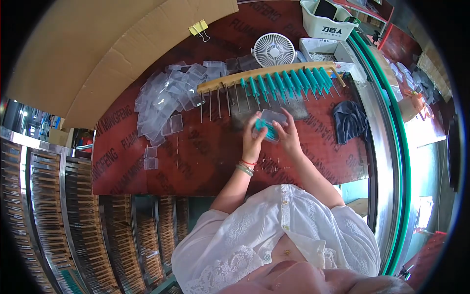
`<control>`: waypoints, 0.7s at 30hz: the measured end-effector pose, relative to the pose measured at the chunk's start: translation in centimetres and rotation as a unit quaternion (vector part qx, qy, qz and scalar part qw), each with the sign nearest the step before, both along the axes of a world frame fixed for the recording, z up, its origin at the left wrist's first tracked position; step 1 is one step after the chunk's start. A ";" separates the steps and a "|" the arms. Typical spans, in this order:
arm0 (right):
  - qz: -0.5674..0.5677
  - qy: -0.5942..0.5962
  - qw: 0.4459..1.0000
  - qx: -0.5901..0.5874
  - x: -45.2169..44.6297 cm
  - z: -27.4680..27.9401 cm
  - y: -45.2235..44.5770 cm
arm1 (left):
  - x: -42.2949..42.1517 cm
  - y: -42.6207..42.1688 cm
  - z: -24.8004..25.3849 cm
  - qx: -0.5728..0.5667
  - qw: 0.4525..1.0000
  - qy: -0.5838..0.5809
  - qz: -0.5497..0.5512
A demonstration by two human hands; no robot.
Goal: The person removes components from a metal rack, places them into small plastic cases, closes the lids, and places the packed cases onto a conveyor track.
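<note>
Both hands are together over the middle of the dark red table. My left hand [254, 135] holds a clear plastic box [274, 116] from its left side, and teal pieces [265, 128] lie at the box between the hands. My right hand [290, 134] grips the same box from the right, its thumb near the teal pieces. Just beyond the hands stretches a wooden bar [274, 72] with metal rods; teal pieces hang on the rods of its right part, while those at its left end are bare. A heap of clear plastic boxes [169, 95] lies to the left.
A white fan [274, 50], a white bin [327, 22] and a white tray [325, 50] stand at the back. A dark cloth [350, 122] lies at the right. Cardboard [107, 54] rises at the left, above racks of rods [46, 210]. A green-edged metal rail [391, 147] runs along the right.
</note>
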State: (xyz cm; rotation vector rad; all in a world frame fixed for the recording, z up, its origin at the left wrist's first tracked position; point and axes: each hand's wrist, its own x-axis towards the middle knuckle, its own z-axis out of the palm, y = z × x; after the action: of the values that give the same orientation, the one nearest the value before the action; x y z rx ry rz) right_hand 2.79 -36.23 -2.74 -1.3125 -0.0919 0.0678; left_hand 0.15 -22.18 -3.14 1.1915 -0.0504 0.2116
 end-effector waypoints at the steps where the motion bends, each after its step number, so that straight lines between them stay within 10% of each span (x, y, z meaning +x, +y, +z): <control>1: -0.027 -0.003 0.999 0.030 -0.2 0.2 0.0 | 0.2 0.3 -0.8 0.143 0.989 -0.044 0.002; 4: -0.074 0.004 0.996 0.057 -0.2 -1.6 -0.2 | 0.8 1.4 -0.8 0.320 0.940 -0.105 -0.060; 6: -0.099 0.013 0.994 0.054 0.2 -2.8 -1.5 | 3.0 2.2 -0.3 0.041 0.998 0.033 -0.041; 16: 0.004 0.109 0.994 -0.006 -1.0 -2.3 -3.4 | 10.7 4.0 1.6 0.013 0.993 -0.076 0.086; 17: -0.003 0.093 0.995 -0.020 -1.0 -2.2 -3.4 | 9.0 4.7 2.1 0.226 0.965 -0.037 0.129; 21: 0.008 0.099 0.994 -0.052 -0.1 -2.5 -3.4 | 0.7 2.2 3.0 0.206 0.966 -0.093 0.126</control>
State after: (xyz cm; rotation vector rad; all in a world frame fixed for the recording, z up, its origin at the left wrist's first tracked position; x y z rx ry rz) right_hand 2.68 -39.62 -5.19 -1.4028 0.0710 0.2190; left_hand 0.82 -19.97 -0.19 1.5909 -0.1120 0.5571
